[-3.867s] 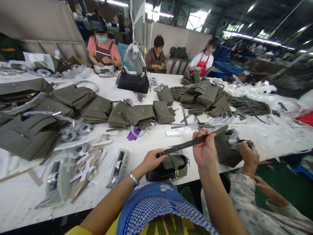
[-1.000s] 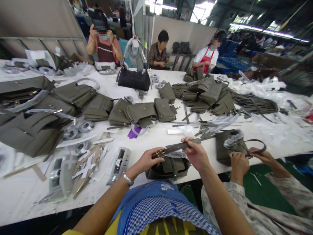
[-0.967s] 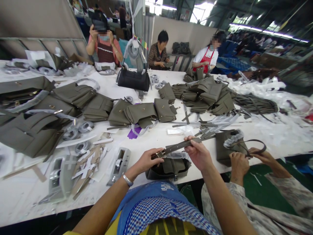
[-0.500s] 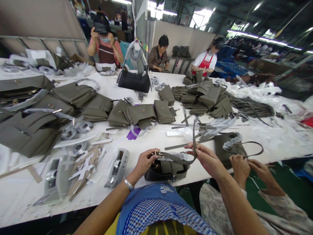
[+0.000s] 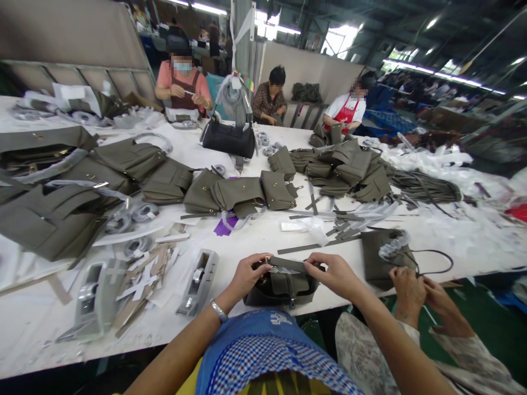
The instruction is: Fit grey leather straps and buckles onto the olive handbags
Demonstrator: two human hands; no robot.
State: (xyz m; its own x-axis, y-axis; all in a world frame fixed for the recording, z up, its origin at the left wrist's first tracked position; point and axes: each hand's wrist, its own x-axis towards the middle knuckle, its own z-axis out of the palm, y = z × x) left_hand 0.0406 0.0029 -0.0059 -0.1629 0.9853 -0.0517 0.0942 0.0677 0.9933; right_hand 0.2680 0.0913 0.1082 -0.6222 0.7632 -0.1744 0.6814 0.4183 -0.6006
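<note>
An olive-green handbag (image 5: pixel 284 288) stands at the table's front edge, right before my body. Across its top runs a flat olive strap (image 5: pixel 288 264) with a gold buckle at its left end. My left hand (image 5: pixel 252 272) pinches the strap at the buckle between thumb and fingers. Farther right, my right hand (image 5: pixel 331 272) is closed on the same strap, thumb underneath and fingers on top. Some clear wrapping shows under the strap, inside the bag's opening. The strap's far right end is hidden by my right hand.
Left of the bag stand a grey tape dispenser (image 5: pixel 198 282) and a larger one (image 5: pixel 93 299), beside card strips (image 5: pixel 144 280). Olive bags (image 5: pixel 236 195) lie across the middle. At right, a co-worker's hands (image 5: pixel 411 291) hold another bag's strap (image 5: pixel 436 255). Other people sit opposite.
My right hand has moved left and brought the strap's raised end down, so the strap now lies flat along the bag's top. My left hand stays at the buckle.
</note>
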